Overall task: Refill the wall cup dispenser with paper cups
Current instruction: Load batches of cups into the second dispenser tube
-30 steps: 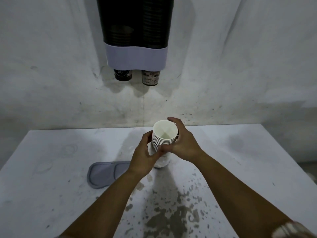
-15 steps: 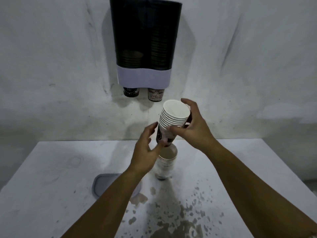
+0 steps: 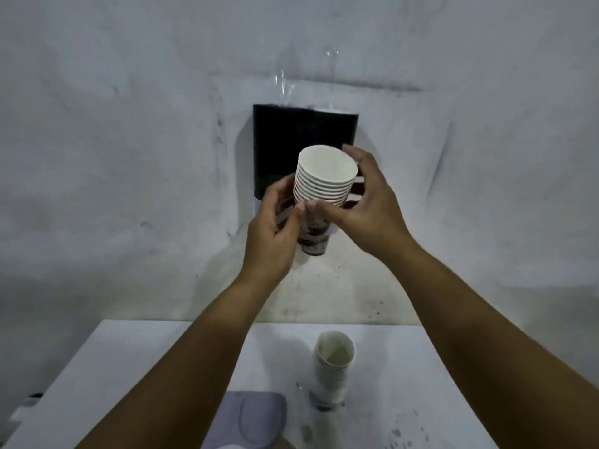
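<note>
A black wall cup dispenser hangs on the white wall, its lower part hidden behind my hands. In front of it I hold a stack of several paper cups, open end up and tilted toward me. My right hand grips the stack from the right side. My left hand closes on its lower left side. A second stack of paper cups stands upright on the white table below.
A grey lid-like tray lies flat on the table near its front edge, partly under my left forearm. Dark stains speckle the table at the lower right. The wall around the dispenser is bare.
Both hands lifted the upper stack off the table stack and raised it up in front of the dispenser. The left hand closed onto it. The view tilted upward.
</note>
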